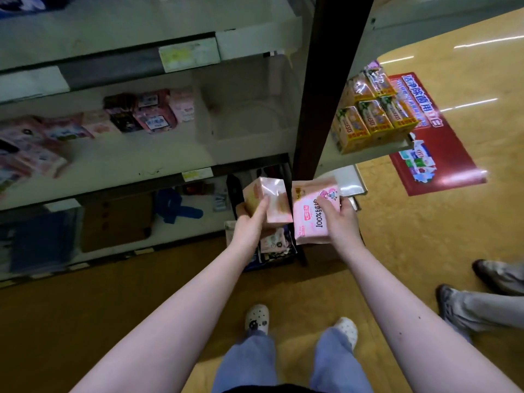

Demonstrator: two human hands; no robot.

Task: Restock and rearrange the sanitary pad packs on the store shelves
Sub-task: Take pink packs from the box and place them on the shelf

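My left hand (252, 222) grips a pale pink pad pack (269, 201) from below, thumb up its front face. My right hand (340, 219) holds a second pink pad pack (313, 208) with "100%" printed on it, fingers curled over its front. Both packs hang side by side above a dark basket (279, 252) on the floor that holds more packs. Several pink and dark pad packs (141, 113) lie on the middle shelf (119, 163) at the left; the right part of that shelf is bare.
A dark upright post (320, 95) divides the shelving. Yellow boxed goods (371, 117) sit on the end shelf to the right, above a red floor sticker (442, 165). Another person's shoes (482, 290) stand at the right. The bottom shelf holds a cardboard box (116, 222) and blue items.
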